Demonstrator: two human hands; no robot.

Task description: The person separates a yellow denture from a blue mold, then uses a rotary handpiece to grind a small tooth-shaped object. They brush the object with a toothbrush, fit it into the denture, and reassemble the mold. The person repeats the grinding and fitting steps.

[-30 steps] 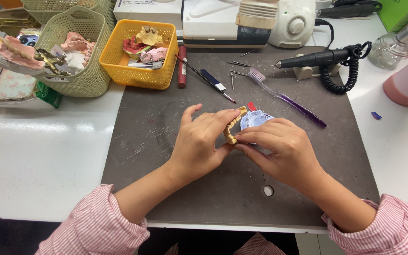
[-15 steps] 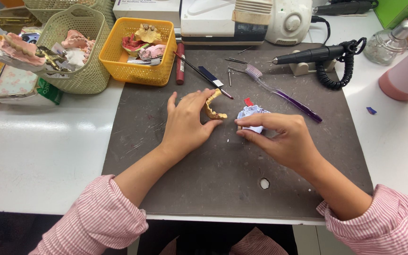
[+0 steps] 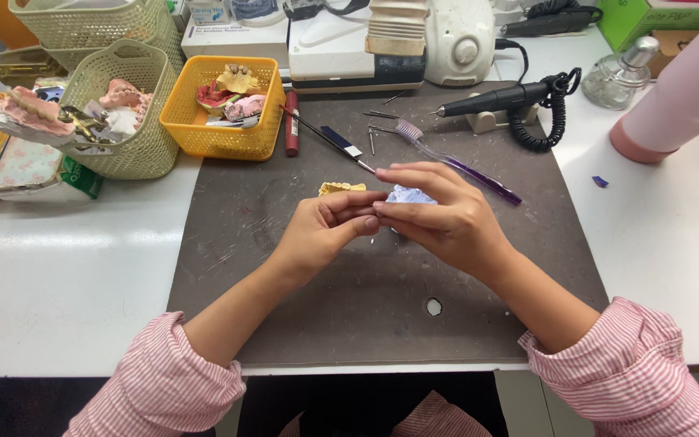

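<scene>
My two hands meet over the middle of the dark grey mat (image 3: 285, 307). My right hand (image 3: 451, 217) pinches a small pale blue-white piece (image 3: 411, 195) between thumb and fingers. My left hand (image 3: 327, 229) is curled, and its fingertips press on the same piece from the left. A yellow dental cast (image 3: 341, 188) shows just beyond my left fingers, low on the mat; I cannot tell whether the hand touches it. Both arms wear pink-striped sleeves.
A purple toothbrush (image 3: 459, 164), thin metal tools (image 3: 337, 144) and a red pen (image 3: 291, 133) lie behind the hands. A black handpiece (image 3: 495, 99) with a coiled cable rests at the back right. A yellow basket (image 3: 224, 139) and green baskets (image 3: 135, 150) of dental casts stand at the left. A glass bottle (image 3: 620, 77) stands at the right.
My left hand has come down from holding the yellow cast up and moved right to join my right hand on the blue-white piece. The cast now sits low behind the fingers.
</scene>
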